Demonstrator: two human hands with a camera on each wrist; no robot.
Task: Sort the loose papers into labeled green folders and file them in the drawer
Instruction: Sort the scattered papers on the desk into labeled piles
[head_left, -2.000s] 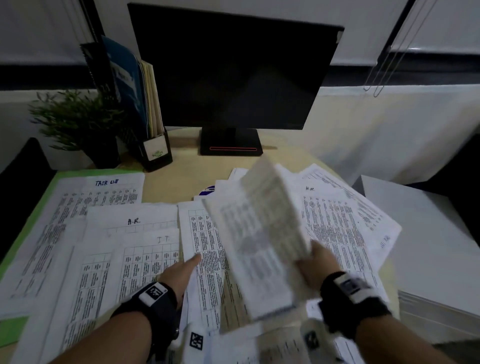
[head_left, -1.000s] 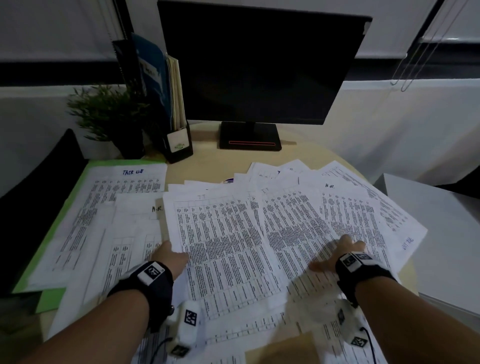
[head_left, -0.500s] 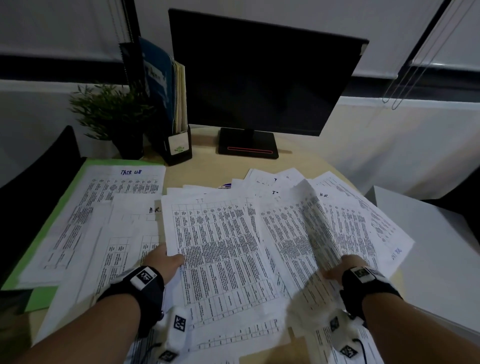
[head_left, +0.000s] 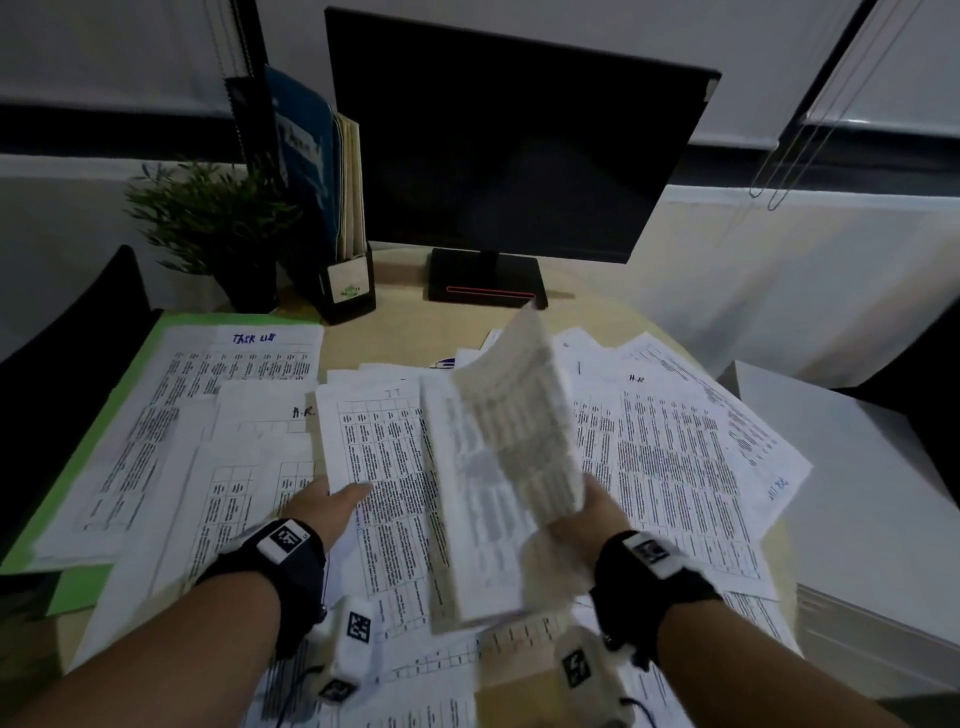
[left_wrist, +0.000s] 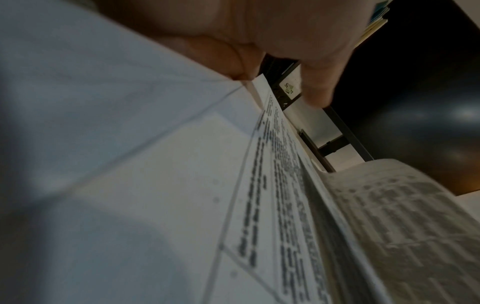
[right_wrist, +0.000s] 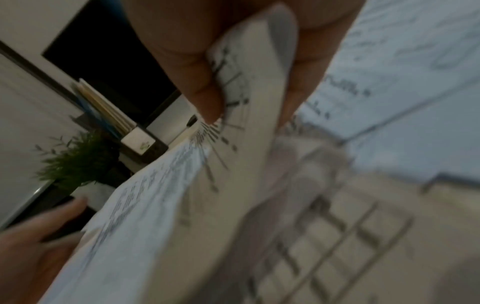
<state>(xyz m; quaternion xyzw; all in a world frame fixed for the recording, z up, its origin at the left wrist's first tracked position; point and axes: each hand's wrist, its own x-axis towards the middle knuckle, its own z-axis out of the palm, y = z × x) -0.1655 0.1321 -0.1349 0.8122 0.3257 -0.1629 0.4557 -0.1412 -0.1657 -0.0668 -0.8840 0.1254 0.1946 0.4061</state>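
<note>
Right hand (head_left: 582, 512) pinches lifted sheet (head_left: 511, 457); left hand (head_left: 327, 506), fingers flat, presses papers (head_left: 379, 467). Risk: sheet slips, mixes into wrong pile.

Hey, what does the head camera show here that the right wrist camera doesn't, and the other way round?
Only the head view shows the green folder, the sheets marked TASK LIST, A.R. and H.R., and the monitor's base. Only the right wrist view shows the right hand pinching the lifted sheet between thumb and fingers. Both show that sheet, the left hand, the plant, the file holder and the dark monitor.
</note>
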